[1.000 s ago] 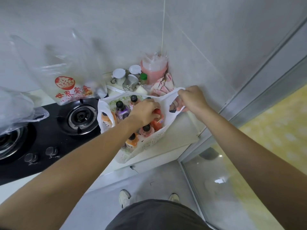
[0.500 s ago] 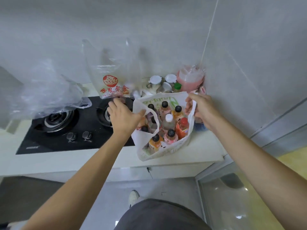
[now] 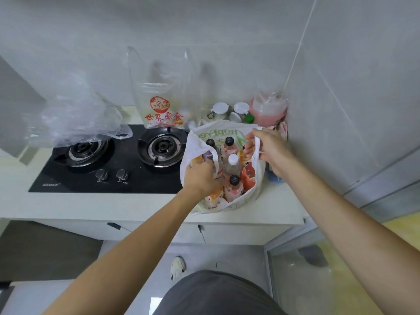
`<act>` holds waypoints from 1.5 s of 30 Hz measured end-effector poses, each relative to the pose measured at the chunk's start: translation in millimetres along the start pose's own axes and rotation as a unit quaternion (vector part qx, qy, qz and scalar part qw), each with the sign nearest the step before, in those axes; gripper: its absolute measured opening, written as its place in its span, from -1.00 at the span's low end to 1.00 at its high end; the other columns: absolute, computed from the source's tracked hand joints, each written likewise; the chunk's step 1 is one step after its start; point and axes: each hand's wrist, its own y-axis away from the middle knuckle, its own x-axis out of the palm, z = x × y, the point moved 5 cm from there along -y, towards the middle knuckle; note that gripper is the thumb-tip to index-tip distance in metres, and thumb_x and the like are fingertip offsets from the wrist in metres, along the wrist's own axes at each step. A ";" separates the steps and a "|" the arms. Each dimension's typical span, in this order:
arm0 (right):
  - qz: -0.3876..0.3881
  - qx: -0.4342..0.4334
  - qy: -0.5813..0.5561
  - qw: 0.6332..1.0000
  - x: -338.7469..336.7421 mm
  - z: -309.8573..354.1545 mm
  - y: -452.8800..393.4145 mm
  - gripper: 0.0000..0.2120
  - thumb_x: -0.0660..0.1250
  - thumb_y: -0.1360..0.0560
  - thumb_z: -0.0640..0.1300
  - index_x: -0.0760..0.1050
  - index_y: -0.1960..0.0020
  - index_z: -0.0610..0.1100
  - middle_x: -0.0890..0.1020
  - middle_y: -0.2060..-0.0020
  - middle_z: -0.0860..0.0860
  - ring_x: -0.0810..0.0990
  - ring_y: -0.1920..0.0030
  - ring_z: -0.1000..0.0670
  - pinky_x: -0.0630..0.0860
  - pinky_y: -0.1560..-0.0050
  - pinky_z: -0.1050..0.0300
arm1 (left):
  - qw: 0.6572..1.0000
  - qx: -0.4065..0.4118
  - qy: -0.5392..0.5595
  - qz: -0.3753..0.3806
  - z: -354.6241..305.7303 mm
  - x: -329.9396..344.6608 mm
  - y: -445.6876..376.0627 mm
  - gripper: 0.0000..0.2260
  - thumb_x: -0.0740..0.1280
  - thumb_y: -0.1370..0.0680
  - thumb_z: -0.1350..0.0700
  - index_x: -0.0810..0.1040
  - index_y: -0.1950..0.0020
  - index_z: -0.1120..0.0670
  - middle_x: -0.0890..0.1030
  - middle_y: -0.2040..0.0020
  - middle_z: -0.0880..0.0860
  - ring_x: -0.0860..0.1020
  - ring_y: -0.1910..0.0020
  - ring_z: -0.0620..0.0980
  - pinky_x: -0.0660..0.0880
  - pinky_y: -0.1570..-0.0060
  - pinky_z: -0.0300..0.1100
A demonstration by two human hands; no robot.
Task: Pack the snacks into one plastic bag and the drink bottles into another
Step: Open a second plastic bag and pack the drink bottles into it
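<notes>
Left hand (image 3: 201, 178): I see it at the near-left rim of the white bag (image 3: 229, 133), fingers curled round the left handle loop, gripping it
Right hand (image 3: 268, 148): I see it at the far-right rim, fingers and thumb pinching the right handle strip
White bag: standing on the counter (image 3: 136, 208) just right of the gas hob (image 3: 109, 164), mouth held wide between my two hands
Drink bottles (image 3: 233, 162): upright and packed close inside the white bag, black and white caps showing
Printed clear bag (image 3: 163, 96): upright behind the right burner, against the wall
Crumpled clear bag (image 3: 77, 117): over the left burner
Jars (image 3: 229, 109): in the corner behind the white bag
</notes>
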 end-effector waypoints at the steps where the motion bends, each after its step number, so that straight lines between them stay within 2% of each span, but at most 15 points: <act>1: 0.000 -0.003 0.000 1.000 -1.8 -0.3 0.6 -0.75 0.25 -0.66 -0.12 0.61 0.05 -0.24 0.66 0.30 -0.15 0.65 0.28 -0.11 0.65 0.16 0.00 | 1.000 0.001 0.013 -0.001 -0.1 -1.3 -1.0 -0.64 0.44 -0.46 -0.23 0.52 0.16 0.05 0.60 0.20 0.00 0.57 0.14 0.08 0.48 0.13 -0.05; 3: 0.001 -0.008 -0.003 1.000 -4.6 0.7 2.1 -0.74 0.24 -0.66 -0.14 0.61 0.07 -0.25 0.66 0.31 -0.15 0.65 0.29 -0.11 0.66 0.17 0.01 | 0.993 -0.019 0.117 -0.027 0.7 -13.6 -4.3 -0.64 0.43 -0.52 -0.09 0.41 0.32 0.08 0.49 0.38 0.00 0.47 0.37 0.04 0.37 0.31 -0.10; 4: 0.000 -0.012 -0.005 1.000 -5.6 2.6 3.1 -0.74 0.23 -0.66 -0.15 0.60 0.09 -0.25 0.66 0.32 -0.15 0.64 0.29 -0.12 0.66 0.17 0.01 | 0.980 -0.035 0.191 -0.048 1.5 -25.0 -6.0 -0.65 0.39 -0.55 -0.03 0.41 0.31 0.12 0.46 0.41 0.03 0.41 0.41 0.03 0.35 0.33 -0.10; 6: -0.004 -0.028 -0.003 1.000 -6.5 8.2 5.0 -0.75 0.22 -0.65 -0.17 0.59 0.09 -0.25 0.64 0.32 -0.15 0.64 0.31 -0.11 0.65 0.20 0.03 | 0.947 -0.046 0.305 -0.092 2.6 -53.6 -9.9 -0.66 0.35 -0.59 -0.01 0.52 0.19 0.25 0.52 0.38 0.18 0.43 0.42 0.03 0.40 0.33 -0.08; 8: -0.009 -0.044 -0.002 0.999 -5.7 14.8 5.5 -0.76 0.19 -0.67 -0.19 0.56 0.07 -0.27 0.61 0.35 -0.13 0.62 0.37 -0.07 0.62 0.28 0.11 | 0.926 -0.037 0.356 -0.116 -1.0 -81.1 -11.5 -0.63 0.30 -0.64 -0.01 0.57 0.11 0.30 0.56 0.36 0.27 0.48 0.48 0.00 0.49 0.33 -0.08; 10: -0.018 -0.054 -0.003 0.998 -2.3 19.8 3.8 -0.75 0.16 -0.68 -0.21 0.54 0.08 -0.27 0.55 0.41 -0.09 0.56 0.42 -0.05 0.57 0.34 0.16 | 0.912 -0.030 0.391 -0.121 -6.2 -100.8 -11.4 -0.65 0.24 -0.70 0.04 0.61 0.14 0.24 0.51 0.42 0.18 0.46 0.54 -0.04 0.50 0.37 -0.15; 13: -0.041 -0.077 0.010 0.996 5.3 26.6 -1.3 -0.67 0.14 -0.70 -0.20 0.48 0.21 -0.22 0.48 0.53 0.00 0.46 0.48 -0.04 0.47 0.40 0.18 | 0.895 -0.027 0.427 -0.123 -7.1 -115.7 -14.6 -0.64 0.19 -0.72 0.05 0.58 0.17 0.20 0.41 0.44 0.04 0.37 0.56 -0.11 0.42 0.42 -0.19; 17: -0.055 -0.098 0.022 0.993 16.5 38.9 -5.8 -0.65 0.13 -0.71 -0.17 0.45 0.22 -0.21 0.43 0.50 -0.04 0.40 0.58 0.00 0.37 0.47 0.17 | 0.870 -0.023 0.478 -0.119 -11.6 -131.0 -20.7 -0.65 0.17 -0.73 0.07 0.54 0.20 0.14 0.33 0.47 -0.03 0.29 0.52 -0.08 0.31 0.41 -0.16; 20: -0.074 -0.087 0.008 0.993 15.9 49.9 -14.9 -0.62 0.15 -0.73 -0.12 0.42 0.26 -0.15 0.37 0.59 0.07 0.34 0.58 0.04 0.32 0.50 0.17 | 0.854 -0.027 0.500 -0.139 -13.6 -149.4 -27.1 -0.66 0.17 -0.74 0.06 0.53 0.19 0.11 0.32 0.47 -0.07 0.29 0.54 -0.15 0.30 0.44 -0.22; 26: -0.083 -0.098 0.002 0.992 11.0 69.9 -30.9 -0.62 0.18 -0.71 -0.15 0.42 0.28 -0.16 0.37 0.60 0.08 0.29 0.56 0.06 0.25 0.48 0.17 | 0.855 -0.017 0.501 -0.131 -21.9 -170.4 -52.0 -0.67 0.16 -0.74 0.03 0.53 0.16 0.09 0.34 0.43 -0.07 0.30 0.52 -0.17 0.29 0.40 -0.25; 31: -0.093 -0.120 0.006 0.988 14.6 91.8 -51.5 -0.62 0.16 -0.70 -0.15 0.40 0.29 -0.17 0.44 0.31 -0.24 0.27 0.59 0.05 0.22 0.52 0.21 | 0.856 -0.006 0.499 -0.133 -28.9 -183.5 -80.9 -0.66 0.16 -0.74 0.03 0.52 0.18 0.09 0.33 0.43 -0.06 0.27 0.52 -0.15 0.26 0.42 -0.27; 34: -0.095 -0.121 0.006 0.988 16.9 98.4 -62.7 -0.61 0.16 -0.71 -0.16 0.40 0.29 -0.18 0.44 0.29 -0.27 0.25 0.60 0.06 0.21 0.54 0.20 | 0.856 0.000 0.497 -0.138 -32.0 -193.2 -97.0 -0.66 0.17 -0.74 0.04 0.51 0.20 0.09 0.33 0.43 -0.05 0.25 0.51 -0.12 0.25 0.43 -0.26; 36: -0.094 -0.124 -0.001 0.988 18.5 101.4 -67.9 -0.61 0.16 -0.71 -0.16 0.39 0.29 -0.18 0.41 0.41 -0.20 0.24 0.59 0.07 0.20 0.53 0.20 | 0.854 0.003 0.501 -0.140 -34.3 -198.1 -107.2 -0.65 0.16 -0.74 0.05 0.51 0.20 0.10 0.33 0.43 -0.05 0.25 0.52 -0.12 0.25 0.44 -0.27; 39: -0.095 -0.124 -0.003 0.988 20.9 108.3 -74.4 -0.61 0.16 -0.72 -0.16 0.39 0.29 -0.17 0.32 0.61 0.07 0.23 0.60 0.08 0.21 0.52 0.21 | 0.854 0.008 0.502 -0.137 -37.5 -201.7 -119.8 -0.65 0.16 -0.74 0.05 0.51 0.20 0.10 0.33 0.42 -0.05 0.26 0.52 -0.14 0.26 0.45 -0.27; 45: -0.112 -0.127 -0.006 0.985 21.8 119.2 -92.6 -0.61 0.16 -0.71 -0.16 0.38 0.29 -0.16 0.30 0.63 0.10 0.24 0.61 0.06 0.20 0.51 0.21 | 0.853 0.023 0.505 -0.130 -39.4 -208.2 -141.4 -0.65 0.16 -0.74 0.06 0.51 0.20 0.10 0.32 0.44 -0.05 0.25 0.53 -0.13 0.24 0.44 -0.25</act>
